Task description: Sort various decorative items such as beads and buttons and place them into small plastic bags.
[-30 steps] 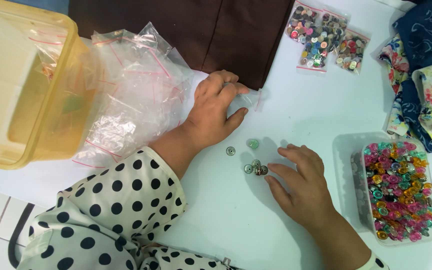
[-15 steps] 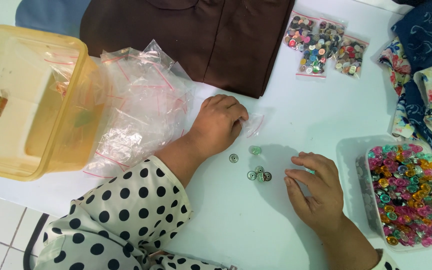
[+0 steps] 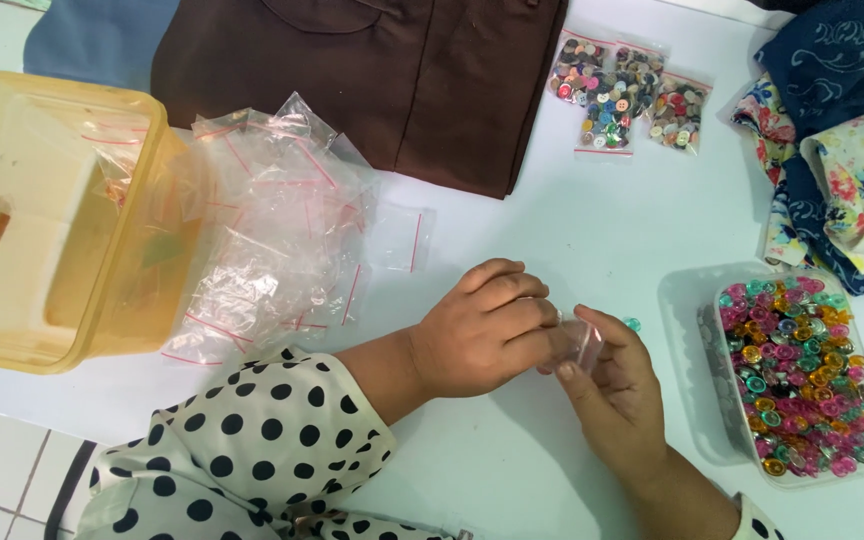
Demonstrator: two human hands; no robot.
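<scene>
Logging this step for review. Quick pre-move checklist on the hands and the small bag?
1. Both hands on the small clear bag: ok; left hand and right hand meet at it.
2. Bag mouth open: cannot tell, fingers cover it.
3. Beads inside bag: cannot tell.
4. Loose green bead in reach: ok, on the table beside the right hand.
5. Bead tub upright and full: ok.
6. Spare bags close by: ok, piled beside the yellow box.

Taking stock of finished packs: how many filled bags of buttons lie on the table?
3, side by side at the table's far edge beside the brown cloth: left bag, middle bag, right bag. None seem hidden.
</scene>
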